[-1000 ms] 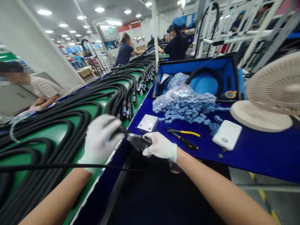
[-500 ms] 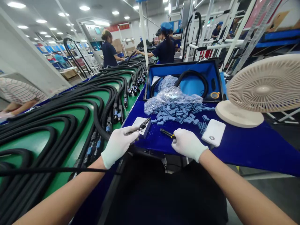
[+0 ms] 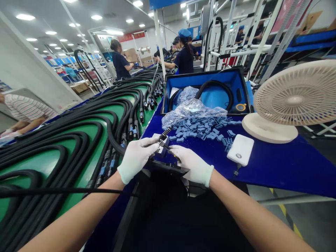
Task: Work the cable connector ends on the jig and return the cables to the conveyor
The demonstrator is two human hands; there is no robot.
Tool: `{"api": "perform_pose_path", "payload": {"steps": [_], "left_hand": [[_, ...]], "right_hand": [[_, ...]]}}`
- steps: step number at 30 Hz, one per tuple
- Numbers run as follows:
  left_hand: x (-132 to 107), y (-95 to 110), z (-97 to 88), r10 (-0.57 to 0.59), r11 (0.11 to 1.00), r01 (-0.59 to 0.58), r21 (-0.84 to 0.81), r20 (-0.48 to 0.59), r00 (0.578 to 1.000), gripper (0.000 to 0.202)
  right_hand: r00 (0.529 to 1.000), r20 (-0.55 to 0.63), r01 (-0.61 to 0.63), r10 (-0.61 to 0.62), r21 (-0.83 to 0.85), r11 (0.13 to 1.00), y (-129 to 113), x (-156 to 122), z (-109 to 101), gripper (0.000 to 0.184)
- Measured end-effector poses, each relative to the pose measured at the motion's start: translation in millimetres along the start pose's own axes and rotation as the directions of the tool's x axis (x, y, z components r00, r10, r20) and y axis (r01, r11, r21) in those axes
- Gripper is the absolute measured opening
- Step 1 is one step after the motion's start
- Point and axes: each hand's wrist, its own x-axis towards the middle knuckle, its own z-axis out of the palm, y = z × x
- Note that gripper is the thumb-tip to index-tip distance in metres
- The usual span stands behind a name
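My gloved left hand (image 3: 139, 155) is closed on a dark cable connector (image 3: 165, 133), whose ribbed, spring-like end points up and away from me. My gloved right hand (image 3: 190, 164) grips a black-and-yellow hand tool (image 3: 175, 154), probably pliers. The tool's tip is right at the connector beside my left fingertips; whether they touch I cannot tell. Behind the connector sits a small white block (image 3: 157, 137), partly covered by my hand. Many small blue plastic clips (image 3: 202, 127) lie heaped just beyond my hands.
Thick black hoses (image 3: 86, 140) run over the green table (image 3: 68, 171) on my left. A clear plastic bag (image 3: 194, 108), blue-lined bin (image 3: 217, 98), white device (image 3: 240, 149) and beige fan (image 3: 294, 99) stand on the blue table (image 3: 278, 168). Other people work beyond.
My right hand has moved left with the tool, bringing its tip to the connector. My left hand still holds the connector and has shifted slightly right. The view has turned slightly.
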Motion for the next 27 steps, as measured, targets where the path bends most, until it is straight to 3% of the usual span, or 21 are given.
{"api": "perform_pose_path", "payload": {"steps": [6,12,16,20,24,27], "left_hand": [[-1.9,-3.7,6.7,0.108,0.991,-0.105,0.083,-0.037,0.993,0.037],[-6.6,-5.5,10.2,0.226,0.96,-0.22,0.173,-0.016,0.974,0.031],[10.8,-4.4,3.1,0.111,0.994,-0.111,-0.007,0.148,0.983,0.047],[40.2,-2.6,1.1,0.108,0.993,-0.089,-0.073,0.321,0.941,0.057],[52.5,-0.6,6.6,0.121,0.993,-0.119,-0.024,0.28,0.953,0.057],[51.1,-0.4,11.5,0.172,0.982,-0.184,0.031,0.239,0.956,0.053]], "right_hand": [[0.999,0.019,-0.047,0.048,-0.05,0.998,-1.3,-2.2,1.4,0.044],[0.992,0.015,-0.123,0.129,-0.226,0.966,20.0,-10.8,15.1,0.041],[0.983,-0.029,-0.18,0.18,-0.308,0.934,23.6,-11.8,20.0,0.028],[0.935,-0.077,-0.354,0.346,-0.26,0.898,13.8,-10.4,13.6,0.022],[0.886,-0.04,-0.462,0.462,-0.156,0.873,11.0,-8.3,4.8,0.048],[0.869,0.007,-0.482,0.495,-0.214,0.85,17.6,-2.9,5.6,0.033]]}}
